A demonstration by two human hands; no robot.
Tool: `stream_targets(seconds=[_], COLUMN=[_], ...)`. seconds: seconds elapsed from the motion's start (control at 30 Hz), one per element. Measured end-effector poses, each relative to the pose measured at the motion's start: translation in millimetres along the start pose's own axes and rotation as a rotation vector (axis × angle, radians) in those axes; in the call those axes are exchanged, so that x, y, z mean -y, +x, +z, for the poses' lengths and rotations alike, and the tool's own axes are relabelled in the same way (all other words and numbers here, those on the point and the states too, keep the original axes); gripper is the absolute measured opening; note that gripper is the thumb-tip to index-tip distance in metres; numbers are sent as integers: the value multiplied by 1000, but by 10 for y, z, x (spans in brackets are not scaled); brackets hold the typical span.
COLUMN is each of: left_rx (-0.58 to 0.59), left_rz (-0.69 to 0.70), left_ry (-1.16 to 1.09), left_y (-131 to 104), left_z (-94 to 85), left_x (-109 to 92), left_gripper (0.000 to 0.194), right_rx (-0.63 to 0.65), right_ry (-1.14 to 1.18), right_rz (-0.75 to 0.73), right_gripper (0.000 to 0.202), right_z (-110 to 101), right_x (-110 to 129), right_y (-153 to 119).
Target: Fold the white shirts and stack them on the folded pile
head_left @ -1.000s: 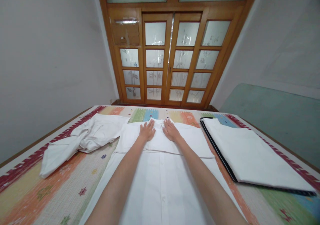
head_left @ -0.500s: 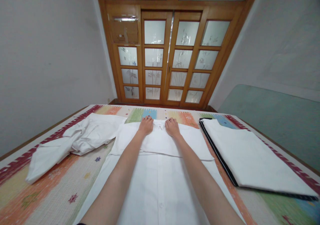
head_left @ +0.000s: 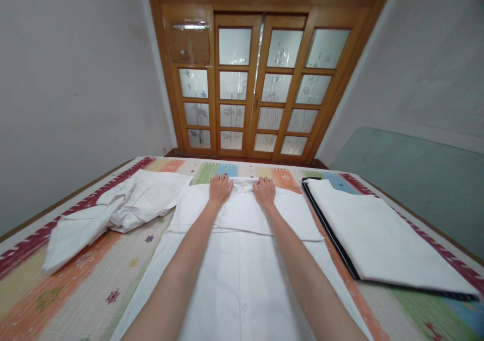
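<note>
A white button-up shirt (head_left: 234,275) lies flat in front of me, its button placket running down the middle and its sleeves folded across the upper part. At the far end, my left hand (head_left: 221,187) has its fingers curled over the left side of the collar (head_left: 244,181). My right hand (head_left: 264,189) grips the collar's right side the same way. Between the two hands the collar band shows, slightly raised. The fingertips of both hands are partly hidden behind the cloth.
A crumpled white garment (head_left: 121,200) lies to the left. On the right is a folded stack of white cloth (head_left: 385,235) with black cloth under it. Everything rests on a patterned, colourful cover (head_left: 124,268). Wooden glass doors (head_left: 260,83) stand beyond, with walls at both sides.
Both hands have shifted slightly apart along the collar, and the collar's edge between them has lifted and opened a little. The other garments have not moved.
</note>
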State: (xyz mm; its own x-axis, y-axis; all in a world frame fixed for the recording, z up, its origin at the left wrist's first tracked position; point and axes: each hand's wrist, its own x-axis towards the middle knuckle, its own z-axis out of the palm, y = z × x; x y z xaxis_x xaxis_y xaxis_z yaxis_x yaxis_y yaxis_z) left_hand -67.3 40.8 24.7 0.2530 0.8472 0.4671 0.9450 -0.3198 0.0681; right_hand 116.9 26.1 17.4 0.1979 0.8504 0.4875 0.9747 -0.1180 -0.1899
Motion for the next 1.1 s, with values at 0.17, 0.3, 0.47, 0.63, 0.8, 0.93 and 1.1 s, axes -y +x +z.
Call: stream_targets(seconds=[0.17,0.3,0.47,0.63,0.8,0.93,1.1], left_rx=[-17,-19,-35,-16,5,-4,-17], left_rz=[-6,8,13,139,224,204,157], left_ry=[-11,-61,-79,-48,0,30,47], left_y=[7,34,48,58,86,94,81], left_z=[41,106,176,187,172,159,148], left_x=[7,50,109,132,96,72,69], left_gripper=[36,34,34,36,31,30,30], right_rx=[15,41,28,16,99,106,97], right_ry=[18,87,175,226,160,160,170], right_rz=[38,24,-69,-153,-76,-39,-16], right_gripper=[30,31,40,41,30,24,21], right_z=[-25,6,125,199,173,144,116], right_x=[-6,-49,-169,-203,-155,-134,-122], right_y=[-9,3,44,50,49,54,41])
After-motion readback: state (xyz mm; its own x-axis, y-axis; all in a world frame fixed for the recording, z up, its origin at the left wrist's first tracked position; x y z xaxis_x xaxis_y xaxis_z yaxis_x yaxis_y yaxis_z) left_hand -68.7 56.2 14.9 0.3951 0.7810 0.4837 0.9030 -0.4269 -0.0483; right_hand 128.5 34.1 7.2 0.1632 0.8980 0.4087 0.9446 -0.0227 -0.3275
